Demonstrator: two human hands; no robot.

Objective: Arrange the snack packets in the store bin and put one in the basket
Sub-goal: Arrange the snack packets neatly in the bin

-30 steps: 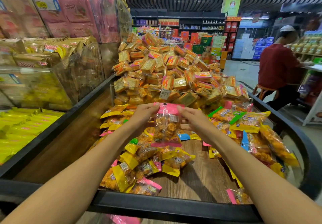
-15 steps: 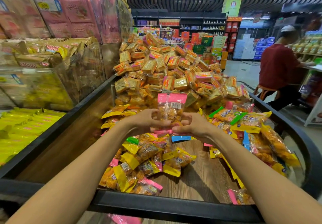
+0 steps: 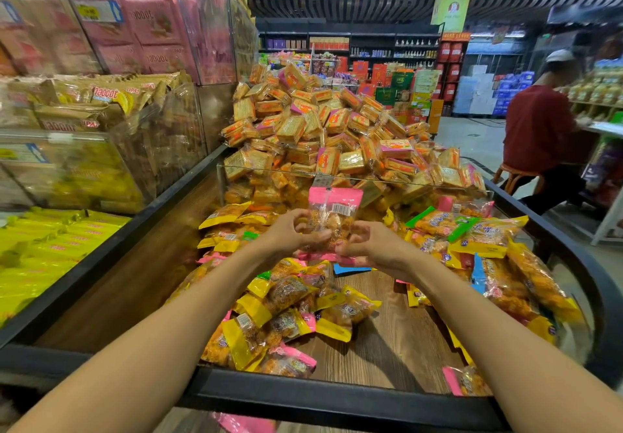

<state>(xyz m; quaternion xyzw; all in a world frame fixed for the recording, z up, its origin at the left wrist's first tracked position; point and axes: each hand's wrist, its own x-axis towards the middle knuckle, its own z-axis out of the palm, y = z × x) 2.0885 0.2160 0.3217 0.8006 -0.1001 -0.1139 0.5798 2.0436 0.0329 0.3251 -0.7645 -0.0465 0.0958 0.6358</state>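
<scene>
Two hands, left hand (image 3: pixel 292 232), right hand (image 3: pixel 374 247), one pink-topped snack packet (image 3: pixel 332 212) between their fingers, one bin (image 3: pixel 303 395), one seated person (image 3: pixel 542 129).

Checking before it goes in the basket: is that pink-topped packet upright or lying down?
Upright: both hands hold the pink-topped packet above the bin, pink header up.

Both forearms extended forward, bare, converging toward centre. Left hand (image 3: pixel 290 232) and right hand (image 3: pixel 377 247) sit side by side, nearly touching, back of each hand facing the camera. Fingers (image 3: pixel 312 235) on both curled inward, pinching the lower half of the pink-topped packet (image 3: pixel 333 212) from either side, holding it upright.
</scene>
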